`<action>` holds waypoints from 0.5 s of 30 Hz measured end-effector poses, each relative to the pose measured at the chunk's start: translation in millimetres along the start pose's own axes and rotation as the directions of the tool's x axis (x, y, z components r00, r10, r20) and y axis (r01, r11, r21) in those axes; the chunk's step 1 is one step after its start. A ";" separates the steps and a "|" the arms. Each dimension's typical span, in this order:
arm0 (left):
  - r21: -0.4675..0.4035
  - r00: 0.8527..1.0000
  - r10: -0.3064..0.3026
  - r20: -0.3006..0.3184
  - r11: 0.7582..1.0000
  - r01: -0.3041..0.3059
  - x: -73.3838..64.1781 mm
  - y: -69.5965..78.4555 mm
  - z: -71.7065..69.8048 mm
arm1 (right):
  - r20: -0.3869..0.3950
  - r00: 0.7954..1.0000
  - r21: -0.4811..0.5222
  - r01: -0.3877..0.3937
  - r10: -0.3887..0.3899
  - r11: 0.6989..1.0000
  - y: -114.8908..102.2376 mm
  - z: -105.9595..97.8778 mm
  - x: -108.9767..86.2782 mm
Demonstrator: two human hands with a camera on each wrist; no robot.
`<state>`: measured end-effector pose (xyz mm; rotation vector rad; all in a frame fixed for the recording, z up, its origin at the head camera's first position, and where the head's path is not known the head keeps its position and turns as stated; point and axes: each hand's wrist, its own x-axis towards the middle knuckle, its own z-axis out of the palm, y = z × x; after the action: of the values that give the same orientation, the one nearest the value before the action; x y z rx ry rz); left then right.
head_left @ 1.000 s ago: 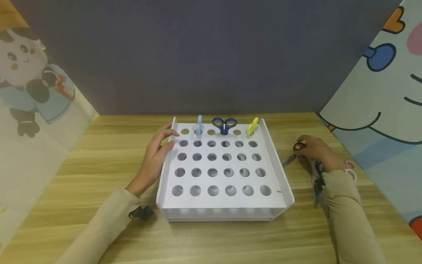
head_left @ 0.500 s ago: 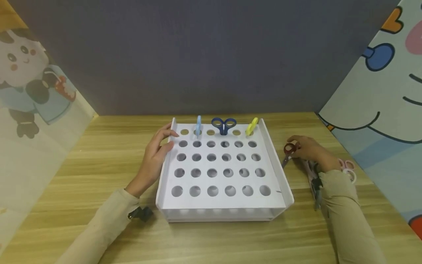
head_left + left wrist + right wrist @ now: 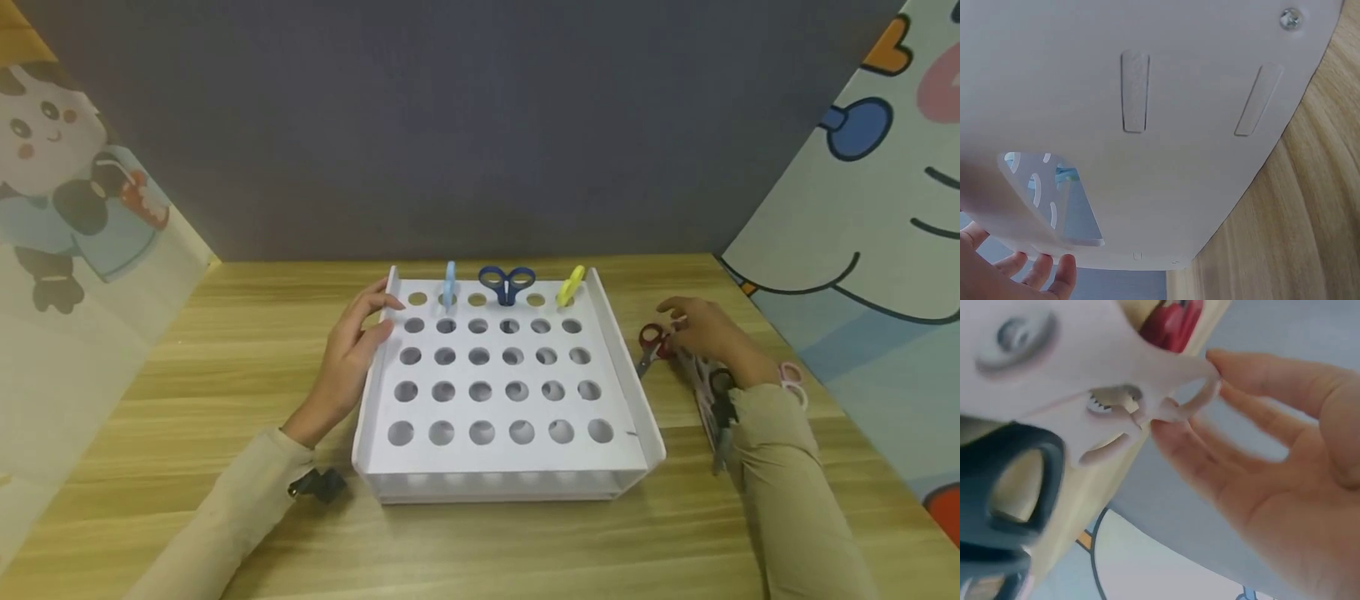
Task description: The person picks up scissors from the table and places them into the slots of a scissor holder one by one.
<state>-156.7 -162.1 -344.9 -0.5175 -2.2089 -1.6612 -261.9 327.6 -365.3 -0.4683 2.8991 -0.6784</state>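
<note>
In the head view my left hand (image 3: 347, 360) holds the left side wall of a white rack (image 3: 611, 367) with rows of round holes, fingertips over its edge. Light blue scissors (image 3: 449, 283), dark blue scissors (image 3: 507, 283) and yellow scissors (image 3: 571, 286) stand handles-up in its back row. Right of the rack, my right hand (image 3: 711, 337) pinches a handle loop of pale pink scissors (image 3: 1079, 356), seen close up in the right wrist view. Red-handled scissors (image 3: 651, 340) lie just beyond its fingertips.
Black-handled scissors (image 3: 722, 392) lie partly under the right wrist. Another pair with pink and white loops (image 3: 792, 383) lies farther right. A dark clip-like piece (image 3: 324, 485) sits under the left sleeve. Walls enclose the wooden table (image 3: 480, 550) at the back and sides.
The red scissors have shifted left towards the rack, and my right hand has let them go. Its fingers are now on the pale pink scissors. My left hand keeps its place.
</note>
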 end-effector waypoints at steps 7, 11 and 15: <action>0.000 1.000 -0.004 0.007 1.000 0.004 -0.3 0.8 -0.7 | -0.136 0.991 -0.050 -0.025 0.017 0.998 -10.0 -13.0 -8.0; 0.015 1.000 0.004 0.004 1.000 -0.004 0.2 1.1 -0.9 | -0.180 0.983 -0.027 0.015 -0.020 1.000 -20.4 -21.7 -13.3; 0.028 1.000 0.006 0.003 1.000 -0.006 0.2 1.4 -1.5 | -0.198 0.979 0.017 0.051 -0.047 0.999 -34.3 -29.4 -18.2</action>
<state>-156.1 -163.1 -343.2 -0.5184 -2.2269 -1.6258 -241.1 316.5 -322.7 -0.4975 3.0704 -0.8065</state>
